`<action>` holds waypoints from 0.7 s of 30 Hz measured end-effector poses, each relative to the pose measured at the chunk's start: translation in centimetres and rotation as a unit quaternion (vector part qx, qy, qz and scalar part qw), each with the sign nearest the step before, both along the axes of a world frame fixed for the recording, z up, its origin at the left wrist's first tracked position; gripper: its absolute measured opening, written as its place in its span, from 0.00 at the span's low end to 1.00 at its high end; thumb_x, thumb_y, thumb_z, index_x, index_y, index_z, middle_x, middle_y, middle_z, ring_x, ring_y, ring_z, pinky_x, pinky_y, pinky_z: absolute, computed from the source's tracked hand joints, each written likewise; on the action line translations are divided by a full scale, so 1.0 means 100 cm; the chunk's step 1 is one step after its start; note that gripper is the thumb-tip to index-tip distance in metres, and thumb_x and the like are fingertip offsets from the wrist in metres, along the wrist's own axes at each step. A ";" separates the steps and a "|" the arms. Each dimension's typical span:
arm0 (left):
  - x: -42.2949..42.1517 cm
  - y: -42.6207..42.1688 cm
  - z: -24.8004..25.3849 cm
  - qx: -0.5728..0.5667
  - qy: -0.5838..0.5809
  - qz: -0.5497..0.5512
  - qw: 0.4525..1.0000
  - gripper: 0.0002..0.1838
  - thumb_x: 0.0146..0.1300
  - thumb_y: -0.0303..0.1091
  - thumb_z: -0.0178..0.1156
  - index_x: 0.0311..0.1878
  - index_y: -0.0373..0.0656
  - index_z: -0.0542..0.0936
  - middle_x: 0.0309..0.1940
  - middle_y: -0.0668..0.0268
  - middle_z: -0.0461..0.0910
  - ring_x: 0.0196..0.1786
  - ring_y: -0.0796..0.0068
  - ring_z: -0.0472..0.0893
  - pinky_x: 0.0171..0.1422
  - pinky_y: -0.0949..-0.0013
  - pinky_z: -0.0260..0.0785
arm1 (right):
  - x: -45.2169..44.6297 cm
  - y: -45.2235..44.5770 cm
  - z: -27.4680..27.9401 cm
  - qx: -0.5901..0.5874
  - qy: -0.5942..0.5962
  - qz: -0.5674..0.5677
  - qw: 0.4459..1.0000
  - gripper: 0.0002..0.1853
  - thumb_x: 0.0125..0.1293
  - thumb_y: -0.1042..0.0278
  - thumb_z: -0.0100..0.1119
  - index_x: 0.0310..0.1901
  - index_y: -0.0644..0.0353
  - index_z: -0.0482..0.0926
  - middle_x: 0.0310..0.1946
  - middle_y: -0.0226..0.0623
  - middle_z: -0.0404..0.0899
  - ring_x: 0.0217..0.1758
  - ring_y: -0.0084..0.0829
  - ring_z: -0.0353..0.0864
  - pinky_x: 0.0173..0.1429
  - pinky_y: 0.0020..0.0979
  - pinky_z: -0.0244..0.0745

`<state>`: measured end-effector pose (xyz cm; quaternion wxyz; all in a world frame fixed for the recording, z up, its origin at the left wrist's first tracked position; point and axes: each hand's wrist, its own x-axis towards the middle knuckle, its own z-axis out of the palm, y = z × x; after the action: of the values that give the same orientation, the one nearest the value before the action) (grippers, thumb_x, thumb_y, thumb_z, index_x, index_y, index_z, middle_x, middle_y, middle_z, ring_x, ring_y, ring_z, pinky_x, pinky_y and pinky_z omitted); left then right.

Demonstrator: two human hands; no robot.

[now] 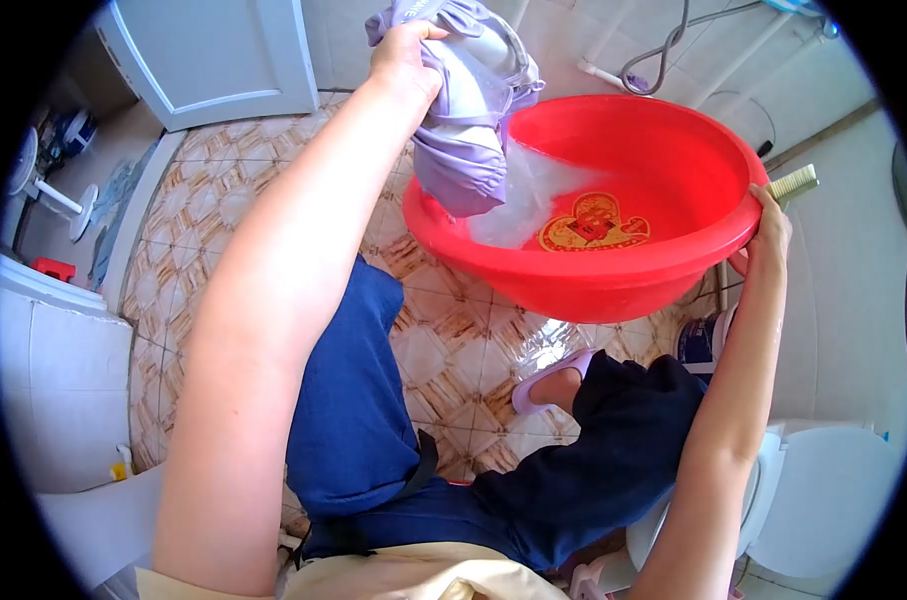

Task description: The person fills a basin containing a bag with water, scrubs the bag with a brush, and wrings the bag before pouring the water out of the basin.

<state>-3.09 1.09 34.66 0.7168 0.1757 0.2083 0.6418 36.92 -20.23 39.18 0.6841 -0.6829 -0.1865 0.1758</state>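
A bunched lavender garment (pixel 461 150) with a pale inside and a smooth, rounded lower part hangs from my left hand (pixel 409 62), whose fingers are closed on its top. It overlaps the left rim of a large red basin (pixel 613 268). My right hand (pixel 770 228) grips the basin's right rim, and the basin looks tilted, its right side higher. Cloudy, sudsy water (pixel 523 195) lies toward its left side, beside a gold print (pixel 595 222) on the bottom. A pale yellow-green brush-like piece (pixel 795 184) sticks out beyond my right fingers; whether they hold it is hidden.
Brown-patterned tiles (pixel 453 350) cover the floor, with a shiny wet-looking patch under the basin. At lower right stands a white toilet (pixel 823 495), near a dark-labelled bucket (pixel 698 343). A grey hose (pixel 663 50) hangs at the back wall. A white door (pixel 213 55) stands ajar at upper left.
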 end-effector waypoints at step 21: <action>-0.010 0.006 -0.017 0.036 -0.028 -0.045 0.998 0.19 0.40 0.20 0.54 0.41 0.33 0.73 0.41 0.51 0.75 0.49 0.50 0.74 0.62 0.53 0.66 | -0.087 0.045 0.039 -0.044 -0.216 0.053 0.974 0.27 0.43 0.64 0.73 0.43 0.76 0.78 0.36 0.43 0.81 0.35 0.31 0.81 0.41 0.29 0.75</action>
<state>-4.12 1.65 32.94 0.7439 0.1927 0.1562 0.6206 28.27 -15.70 43.07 0.5864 -0.7232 -0.3584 0.0682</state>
